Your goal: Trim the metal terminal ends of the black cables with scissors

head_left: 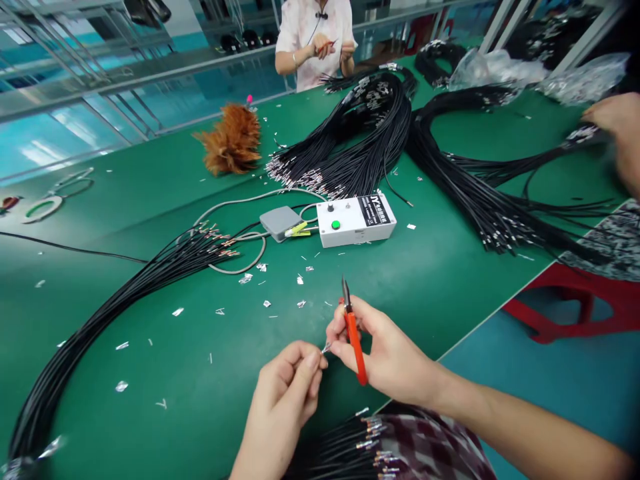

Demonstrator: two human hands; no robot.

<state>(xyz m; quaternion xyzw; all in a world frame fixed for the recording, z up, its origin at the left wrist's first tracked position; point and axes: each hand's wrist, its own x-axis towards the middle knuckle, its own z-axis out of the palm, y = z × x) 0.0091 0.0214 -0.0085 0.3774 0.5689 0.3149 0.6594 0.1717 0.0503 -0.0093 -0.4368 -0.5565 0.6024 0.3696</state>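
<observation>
My left hand (289,393) is closed in a pinch on a small silvery wire end (327,347), whose remaining length is hidden by the fingers. Meeting it from the right, the fingertips of my right hand (383,350) are closed at that same tip. The right hand also holds orange-handled snips (356,340), their dark pointed blades up and away from the wire. Below both hands, a bundle of black cables (333,447) with stripped, metallic ends lies across my lap on checked cloth (430,440).
A white control box (345,233) with a green button sits mid-table, beside a grey pad (281,222). Black cable bundles lie at left (100,333) and back (380,127). Foil scraps litter the green table (200,407). Another person's hand (617,133) is at right; another person (317,47) works opposite.
</observation>
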